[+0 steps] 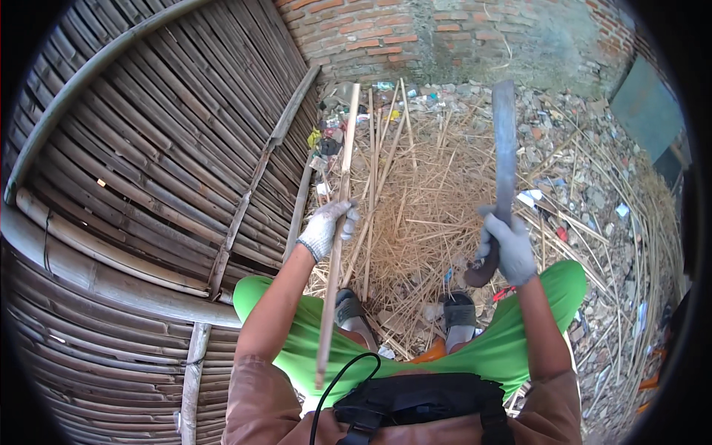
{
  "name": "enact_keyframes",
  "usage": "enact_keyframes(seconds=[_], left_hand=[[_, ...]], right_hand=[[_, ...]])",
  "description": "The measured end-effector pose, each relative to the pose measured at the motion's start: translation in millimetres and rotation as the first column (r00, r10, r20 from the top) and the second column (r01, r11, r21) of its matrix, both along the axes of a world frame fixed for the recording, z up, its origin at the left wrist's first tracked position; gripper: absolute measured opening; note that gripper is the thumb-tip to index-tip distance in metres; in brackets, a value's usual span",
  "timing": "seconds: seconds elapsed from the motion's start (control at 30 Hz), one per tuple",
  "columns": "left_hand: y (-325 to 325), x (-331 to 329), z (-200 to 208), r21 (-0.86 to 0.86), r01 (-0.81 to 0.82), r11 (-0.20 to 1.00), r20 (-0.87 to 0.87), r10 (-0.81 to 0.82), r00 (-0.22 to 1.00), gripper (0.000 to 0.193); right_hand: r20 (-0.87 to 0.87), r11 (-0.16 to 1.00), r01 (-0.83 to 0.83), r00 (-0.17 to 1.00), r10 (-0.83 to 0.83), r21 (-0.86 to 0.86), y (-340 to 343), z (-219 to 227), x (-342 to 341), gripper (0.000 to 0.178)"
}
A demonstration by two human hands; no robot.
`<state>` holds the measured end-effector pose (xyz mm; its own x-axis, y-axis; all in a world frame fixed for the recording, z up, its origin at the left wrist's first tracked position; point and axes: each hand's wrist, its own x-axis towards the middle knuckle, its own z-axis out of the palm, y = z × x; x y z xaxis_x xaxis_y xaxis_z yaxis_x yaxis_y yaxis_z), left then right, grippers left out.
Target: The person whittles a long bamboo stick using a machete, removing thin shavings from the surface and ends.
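My left hand, in a white knit glove, is closed around a long split bamboo strip. The strip stands nearly upright in view, its lower end reaching down over my left thigh. On the other side, my gloved right hand grips a machete by its dark curved handle. The broad grey blade points away from me and is apart from the strip. Between my hands, shavings and thin bamboo pieces cover the ground.
A bamboo slat wall rises close on my left. At the far end is a brick wall, with a grey-green panel at right. Rubble and litter lie along the right, with long bamboo strips ahead. My sandalled feet are below.
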<state>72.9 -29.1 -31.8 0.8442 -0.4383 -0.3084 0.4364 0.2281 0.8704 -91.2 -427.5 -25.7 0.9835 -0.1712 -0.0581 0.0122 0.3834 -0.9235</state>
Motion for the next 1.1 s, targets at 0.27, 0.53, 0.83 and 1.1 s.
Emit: enact_keyframes(seconds=[0.27,0.53,0.83,1.1], left_hand=[[-14,-6,-23,0.391,0.018,0.92,0.126,-0.073,0.989,0.02],[-12,-21,-44,0.404,0.065,0.912,0.067,-0.101,0.993,0.02],[-17,-50,-43,0.244,0.171,0.955,-0.155,-0.135,0.979,0.034],[-33,-87,-29,0.742,0.087,0.664,0.201,-0.345,0.917,0.049]], right_hand=[[-0.426,0.998,-0.042,0.904,0.021,-0.038,54,-104,-2,0.021],[-0.468,0.963,-0.218,0.875,0.121,-0.159,53,-151,-11,0.021],[0.023,0.431,0.014,1.0,0.014,-0.902,66,-135,3,0.055],[-0.063,0.281,-0.067,0.998,0.025,-0.957,80,-129,14,0.032]])
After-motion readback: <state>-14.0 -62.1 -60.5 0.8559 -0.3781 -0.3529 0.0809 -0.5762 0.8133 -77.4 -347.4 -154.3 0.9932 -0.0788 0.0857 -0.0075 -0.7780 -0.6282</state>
